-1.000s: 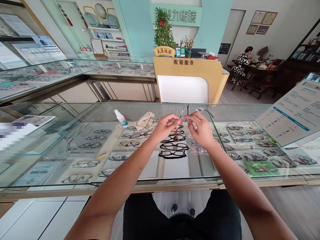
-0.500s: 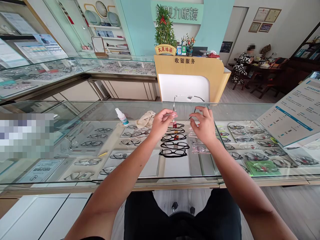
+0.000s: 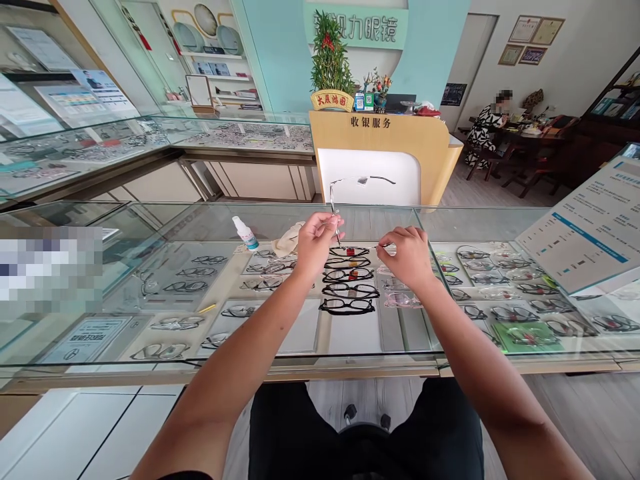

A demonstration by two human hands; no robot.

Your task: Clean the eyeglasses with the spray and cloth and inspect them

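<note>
My left hand (image 3: pixel 319 241) pinches a thin-rimmed pair of glasses (image 3: pixel 332 195), raised above the glass counter, with one temple reaching up and to the right. To its right, my right hand (image 3: pixel 407 257) is closed, thumb and finger pinched on a small thin item (image 3: pixel 379 247) too small to name. Under and between the hands lies a column of dark-framed glasses (image 3: pixel 350 291). A beige cloth (image 3: pixel 287 241) sits just left of my left hand, beside a white spray bottle (image 3: pixel 244 233).
The glass display counter (image 3: pixel 295 360) holds many frames on both sides. A large printed card (image 3: pixel 590 223) stands at the right. Beyond are a wooden reception desk (image 3: pixel 385 137) and a seated person (image 3: pixel 483 133) at the back right.
My left hand and the glasses have moved slightly left, the glasses' raised temple turning. My right hand has lowered a little and its fingers have drawn together.
</note>
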